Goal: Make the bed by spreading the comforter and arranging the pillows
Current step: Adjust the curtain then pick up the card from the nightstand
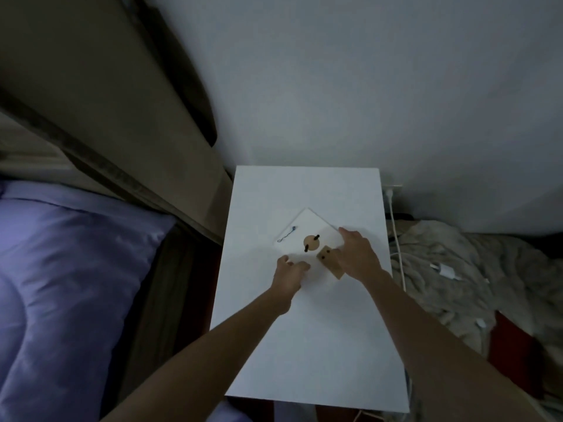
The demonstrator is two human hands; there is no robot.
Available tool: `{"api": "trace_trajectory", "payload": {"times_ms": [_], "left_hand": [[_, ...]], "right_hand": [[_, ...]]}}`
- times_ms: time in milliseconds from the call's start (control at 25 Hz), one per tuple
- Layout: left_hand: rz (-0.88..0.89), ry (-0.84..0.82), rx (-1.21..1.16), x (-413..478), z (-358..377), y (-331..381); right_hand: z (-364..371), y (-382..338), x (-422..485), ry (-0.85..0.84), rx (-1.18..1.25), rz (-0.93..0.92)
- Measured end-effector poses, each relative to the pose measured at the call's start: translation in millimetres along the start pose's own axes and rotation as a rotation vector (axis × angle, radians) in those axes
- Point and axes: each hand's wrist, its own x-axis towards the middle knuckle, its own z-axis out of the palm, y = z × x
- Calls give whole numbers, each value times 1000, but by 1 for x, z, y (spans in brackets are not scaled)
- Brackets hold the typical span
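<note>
A lavender comforter (70,284) covers the bed at the left, below a brown headboard (100,95). No pillow is in view. Both my hands are over a white bedside table (307,354) in the middle. My left hand (289,274) grips the near corner of a flat white square board (300,228) that carries a round wooden disc with two dark pegs. My right hand (358,254) rests on the board's right edge, beside a small wooden block (330,261).
A white wall stands behind the table. To the right lies a crumpled beige blanket (457,278) with a white charger plug (444,271) and a white cable (396,236) that runs up to a wall socket. A red surface shows under the blanket.
</note>
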Motion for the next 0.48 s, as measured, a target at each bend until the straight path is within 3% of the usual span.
{"api": "trace_trajectory", "payload": {"times_ms": [200,480], "left_hand": [[-110,-19,-263,3,-5,13],[-59,-16,-173,-20,-43,51]], "right_hand": [[10,-3,-13,-8,133,170],[19,-26,-48,4,724,162]]}}
